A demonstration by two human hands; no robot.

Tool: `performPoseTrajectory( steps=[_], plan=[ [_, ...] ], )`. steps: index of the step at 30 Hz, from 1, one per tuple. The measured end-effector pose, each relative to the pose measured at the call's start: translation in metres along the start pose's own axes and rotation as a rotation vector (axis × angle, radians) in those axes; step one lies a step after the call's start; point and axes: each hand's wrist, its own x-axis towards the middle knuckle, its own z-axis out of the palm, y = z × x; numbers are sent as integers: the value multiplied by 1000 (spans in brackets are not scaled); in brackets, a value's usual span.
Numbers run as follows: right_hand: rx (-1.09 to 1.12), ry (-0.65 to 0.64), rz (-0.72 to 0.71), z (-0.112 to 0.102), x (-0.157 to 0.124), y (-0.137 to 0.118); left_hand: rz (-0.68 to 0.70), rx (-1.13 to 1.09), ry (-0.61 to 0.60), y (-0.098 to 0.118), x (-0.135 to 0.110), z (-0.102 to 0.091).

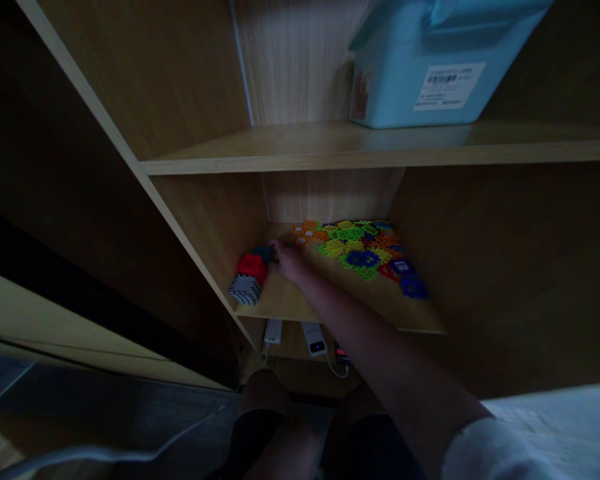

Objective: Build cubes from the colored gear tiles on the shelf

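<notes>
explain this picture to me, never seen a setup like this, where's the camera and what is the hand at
There's no machine: a person works bare-handed, and a camera on their head looks forward and down into a wooden cabinet. Their right hand reaches onto a shelf, fingers at a dark teal stack; it's too dim to tell whether they grip it. Nearer the viewer sit a red stack and a grey stack. Colourful flat pieces lie toward the back and right. I can't make out the left hand.
</notes>
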Motion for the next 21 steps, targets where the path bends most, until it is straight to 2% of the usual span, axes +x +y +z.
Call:
performPoseTrajectory(
  steps=[6,10,15,21],
  plan=[
    [3,3,46,2,2,-2,-3,13,-7,2,-1,-2],
    [-7,8,54,-6,-4,0,5,20,-5,2,-2,-4],
    [-17,11,59,-33,-29,10,15,32,-10,3,0,-4],
    [-86,17,79,-76,-74,23,50,45,-3,5,3,0]
  ],
)
